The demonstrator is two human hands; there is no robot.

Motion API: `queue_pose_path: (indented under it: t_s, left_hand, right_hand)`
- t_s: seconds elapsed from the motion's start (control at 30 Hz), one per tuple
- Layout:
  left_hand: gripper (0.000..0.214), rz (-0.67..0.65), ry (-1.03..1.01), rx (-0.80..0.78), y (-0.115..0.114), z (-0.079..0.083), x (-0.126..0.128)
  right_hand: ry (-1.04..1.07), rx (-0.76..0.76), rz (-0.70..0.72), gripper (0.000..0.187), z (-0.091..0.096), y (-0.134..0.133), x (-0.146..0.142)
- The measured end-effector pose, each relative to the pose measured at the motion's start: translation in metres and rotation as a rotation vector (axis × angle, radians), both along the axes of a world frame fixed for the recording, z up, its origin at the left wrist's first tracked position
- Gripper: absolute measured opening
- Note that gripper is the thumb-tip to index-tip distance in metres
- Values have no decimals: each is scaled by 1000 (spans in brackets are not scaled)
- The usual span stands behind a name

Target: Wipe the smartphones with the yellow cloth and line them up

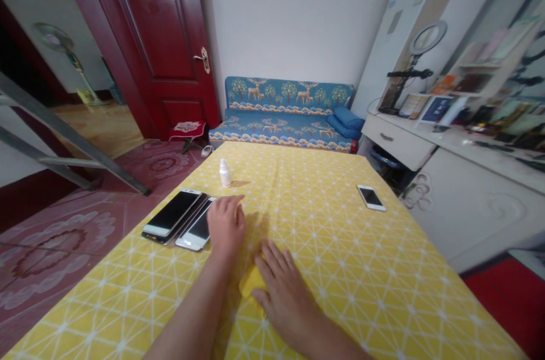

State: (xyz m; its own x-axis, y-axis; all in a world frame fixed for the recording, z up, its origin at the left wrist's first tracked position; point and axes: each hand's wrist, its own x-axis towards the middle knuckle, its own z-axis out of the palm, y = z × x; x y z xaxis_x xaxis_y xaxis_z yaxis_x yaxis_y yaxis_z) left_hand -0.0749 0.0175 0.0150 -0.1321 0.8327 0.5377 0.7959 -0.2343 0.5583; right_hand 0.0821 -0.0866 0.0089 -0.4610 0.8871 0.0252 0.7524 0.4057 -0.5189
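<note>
My left hand [227, 222] is over the right edge of a white phone [196, 234] with a dark screen and hides part of it. Its fingers are loosely bent, thumb apart from the index finger, and nothing shows between them; whether it touches the phone I cannot tell. Next to that phone, on the left, a larger phone [172, 213] lies on a dark case or second device [155, 238]. My right hand [283, 286] rests palm down with its fingers stretched out, partly over a small yellow cloth [252, 282]. A white bottle [225, 174] stands upright beyond my left hand.
Another white phone [371, 198] lies on the right of the table with its yellow patterned cover [340, 269]. Behind are a blue bench [281, 116] and a red door [153, 25]. A white cabinet [468, 195] stands at right, a metal ladder [85, 150] at left.
</note>
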Motion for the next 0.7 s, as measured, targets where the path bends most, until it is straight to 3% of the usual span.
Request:
queue_pose_path:
  t_s: [0.1,0.17,0.27,0.4,0.57,0.7]
  left_hand:
    - [47,340,296,-151,-1,8,-22]
    - [56,429,382,-316,-2,10,-32]
    - [62,380,437,-464,-2,10,-39]
    - [58,369,466,-516,-2,13,-42]
    - [66,389,464,-521,-1,15,-45]
    - [83,332,391,-499,2,16,-51]
  right_hand:
    - [30,48,-3,50,-4,6,1]
    - [57,63,11,47,-3,7,2]
    - [116,39,158,57,1,4,6]
    - [153,7,299,79,2,2,11]
    - [160,87,194,44,-5,9,6]
    - [228,164,38,42,-11,16,2]
